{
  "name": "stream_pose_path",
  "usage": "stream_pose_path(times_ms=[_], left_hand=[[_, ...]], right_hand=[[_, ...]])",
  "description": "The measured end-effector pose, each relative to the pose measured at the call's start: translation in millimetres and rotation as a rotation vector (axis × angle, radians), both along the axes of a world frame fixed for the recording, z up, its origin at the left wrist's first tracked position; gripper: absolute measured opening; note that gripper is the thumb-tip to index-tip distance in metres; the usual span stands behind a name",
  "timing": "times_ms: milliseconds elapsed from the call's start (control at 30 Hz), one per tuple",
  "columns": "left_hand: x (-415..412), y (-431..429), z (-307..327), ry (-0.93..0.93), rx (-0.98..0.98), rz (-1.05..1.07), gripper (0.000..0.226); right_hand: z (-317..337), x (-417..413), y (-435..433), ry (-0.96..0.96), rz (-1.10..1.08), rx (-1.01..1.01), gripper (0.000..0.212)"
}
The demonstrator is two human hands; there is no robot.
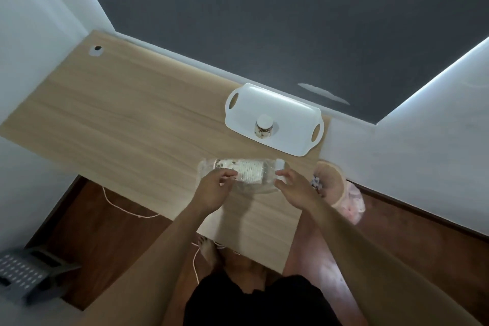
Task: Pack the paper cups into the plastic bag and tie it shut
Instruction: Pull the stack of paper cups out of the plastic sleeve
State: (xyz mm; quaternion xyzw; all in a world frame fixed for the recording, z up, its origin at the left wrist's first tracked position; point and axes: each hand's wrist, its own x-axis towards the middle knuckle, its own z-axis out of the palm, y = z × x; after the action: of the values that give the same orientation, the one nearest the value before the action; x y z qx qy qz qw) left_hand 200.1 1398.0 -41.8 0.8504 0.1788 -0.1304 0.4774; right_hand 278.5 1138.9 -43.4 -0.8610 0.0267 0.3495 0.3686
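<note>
A clear plastic bag (209, 167) lies on its side on the wooden table (119, 119), with a stack of patterned paper cups (248, 171) inside it. My left hand (215, 188) pinches the bag's plastic near the stack's rims. My right hand (292, 188) grips the bag's right end, where one white cup (280, 164) sits at the mouth. One more patterned paper cup (263, 127) stands upside down on the white tray (288, 114) behind the bag.
The tray sits at the table's far right edge against the dark wall. A round wooden stool (330, 182) with pink fabric stands right of the table. A grey step stool (23, 272) and a thin cord (121, 206) are on the floor.
</note>
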Motion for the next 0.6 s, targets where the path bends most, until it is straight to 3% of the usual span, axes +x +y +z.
stream_pose_path(times_ms=[67, 233, 300, 500, 600], left_hand=[[11.4, 12.6, -14.4, -0.019, 0.134, -0.119, 0.043], [39.4, 36.9, -38.1, 0.162, 0.339, -0.476, 0.109], [48.4, 45.0, -44.9, 0.218, 0.42, -0.594, 0.122], [51.5, 49.0, -71.2, 0.067, 0.691, -0.81, 0.111], [52.2, 46.4, -67.7, -0.009, 0.718, -0.898, 0.103]], right_hand=[[-0.1, -4.0, 9.7, -0.008, -0.045, -0.022, 0.041], [5.7, -24.6, 33.6, -0.077, -0.186, -0.037, 0.029], [9.3, -34.9, 40.8, -0.096, -0.246, 0.001, 0.024], [18.5, -70.0, 46.5, 0.002, -0.309, 0.084, 0.024], [19.0, -81.6, 41.5, 0.018, -0.338, 0.115, 0.022]])
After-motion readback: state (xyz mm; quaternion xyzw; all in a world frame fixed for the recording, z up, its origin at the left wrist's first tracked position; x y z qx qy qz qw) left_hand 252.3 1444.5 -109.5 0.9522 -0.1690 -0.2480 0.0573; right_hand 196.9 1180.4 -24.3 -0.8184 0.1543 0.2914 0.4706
